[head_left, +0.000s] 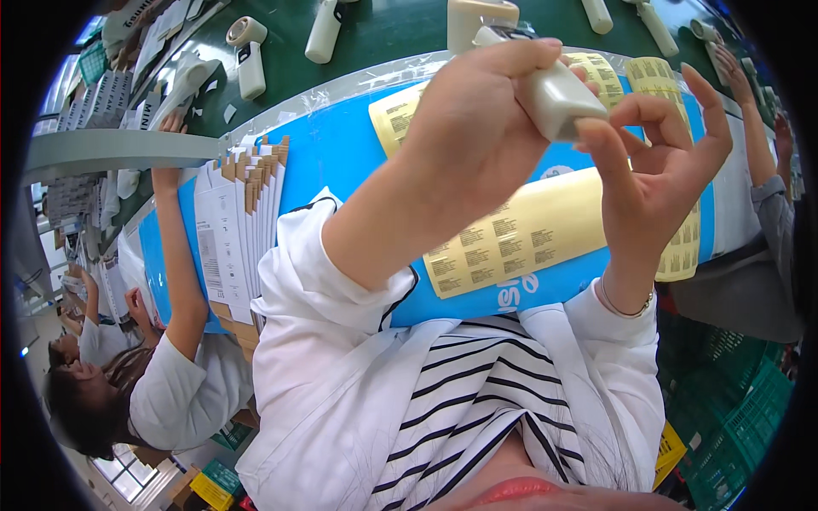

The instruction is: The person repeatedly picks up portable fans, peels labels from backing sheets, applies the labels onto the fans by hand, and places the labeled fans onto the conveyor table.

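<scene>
My left hand (477, 115) is closed around a white handheld fan (558, 98), its handle's blunt end turned to the right. At that end is my right hand (660, 166), the thumb tip touching the handle's corner. The right index finger is bent near it, while the other fingers spread apart. Below both hands lies a yellowish sheet of printed labels (520, 234) on a blue surface (328, 128). Another label sheet (394, 115) is partly hidden behind my left forearm. More label strips (654, 77) lie beyond my right hand.
A stack of flat white cartons (226, 230) stands to the left, near a co-worker's arm (177, 255). White fans (324, 32) rest on the green table (285, 51) ahead. A grey bar (119, 153) crosses at left. Green crates (750, 417) stand low at right, beside another person's sleeve (775, 221).
</scene>
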A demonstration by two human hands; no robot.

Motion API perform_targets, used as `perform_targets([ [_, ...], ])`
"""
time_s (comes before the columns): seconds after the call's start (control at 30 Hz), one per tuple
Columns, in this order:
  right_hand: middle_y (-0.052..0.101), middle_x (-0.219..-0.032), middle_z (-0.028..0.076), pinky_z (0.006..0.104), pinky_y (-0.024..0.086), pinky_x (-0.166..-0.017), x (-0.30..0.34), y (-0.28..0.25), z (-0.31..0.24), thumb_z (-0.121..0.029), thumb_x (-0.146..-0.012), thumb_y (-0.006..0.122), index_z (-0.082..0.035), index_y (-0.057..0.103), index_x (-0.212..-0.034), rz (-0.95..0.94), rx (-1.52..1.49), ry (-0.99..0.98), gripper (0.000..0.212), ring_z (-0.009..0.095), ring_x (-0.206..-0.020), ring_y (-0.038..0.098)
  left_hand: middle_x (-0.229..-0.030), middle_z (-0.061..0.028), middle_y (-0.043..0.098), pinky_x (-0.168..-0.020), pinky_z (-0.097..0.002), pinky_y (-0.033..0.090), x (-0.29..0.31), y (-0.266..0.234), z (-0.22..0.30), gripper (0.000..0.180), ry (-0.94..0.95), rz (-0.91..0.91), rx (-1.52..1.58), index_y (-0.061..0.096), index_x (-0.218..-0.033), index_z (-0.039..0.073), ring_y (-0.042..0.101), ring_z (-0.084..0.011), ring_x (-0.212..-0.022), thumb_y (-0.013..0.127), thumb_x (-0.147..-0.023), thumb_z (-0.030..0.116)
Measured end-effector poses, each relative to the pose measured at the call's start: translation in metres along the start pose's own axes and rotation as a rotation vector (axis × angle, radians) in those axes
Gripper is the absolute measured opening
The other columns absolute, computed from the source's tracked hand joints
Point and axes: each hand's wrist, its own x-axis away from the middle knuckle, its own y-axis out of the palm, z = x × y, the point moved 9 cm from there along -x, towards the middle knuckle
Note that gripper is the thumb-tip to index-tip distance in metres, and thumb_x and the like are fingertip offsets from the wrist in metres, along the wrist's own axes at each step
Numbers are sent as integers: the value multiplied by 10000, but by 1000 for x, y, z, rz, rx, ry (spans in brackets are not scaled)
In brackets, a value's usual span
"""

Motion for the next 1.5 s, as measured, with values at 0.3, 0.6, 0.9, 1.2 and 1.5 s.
perform_targets([
  [0.3, 545, -751, 46, 196, 474, -664, 32, -22, 26, -44, -836, 634, -18, 326, -1267, 35, -20, 212, 531, 76, -666, 535, -1013, -170, 578, -874, -415, 451, -143, -137, 152, 374, 403, 206, -1054, 512, -1113, -67, 572, -290, -980, 615, -856, 185],
  [0.6, 542, -763, 47, 212, 394, -688, 39, -28, 38, -31, -862, 580, -25, 359, -1261, 11, -28, 229, 456, 76, -678, 502, -1243, -245, 458, -955, -476, 329, -66, -139, 242, 638, 862, 1074, -2717, 592, -1134, 1, 369, -393, -1216, 602, -794, 541],
  [0.9, 554, -846, 41, 211, 415, -710, 64, -45, 61, -20, -873, 579, 12, 537, -1109, -147, 150, 350, 241, 70, -733, 507, -919, -128, 617, -755, -321, 509, -11, -97, 180, 370, 473, 188, -1107, 524, -1081, -29, 631, -210, -830, 593, -870, 267],
  [1.2, 594, -778, 74, 241, 448, -601, 68, -16, 32, 16, -785, 644, -8, 617, -892, -238, 232, 216, 113, 137, -643, 566, -833, -76, 586, -634, -306, 512, 52, -70, -21, 324, 57, -214, -739, 418, -1059, 39, 611, -144, -701, 647, -863, 158],
  [1.5, 576, -771, 75, 318, 477, -604, 117, -12, 51, -14, -692, 701, -32, 672, -818, -361, 464, 307, 130, 230, -692, 569, -834, -65, 593, -619, -253, 492, 44, -92, -46, 339, 261, -197, -1177, 410, -1038, 26, 611, -119, -701, 661, -854, 161],
])
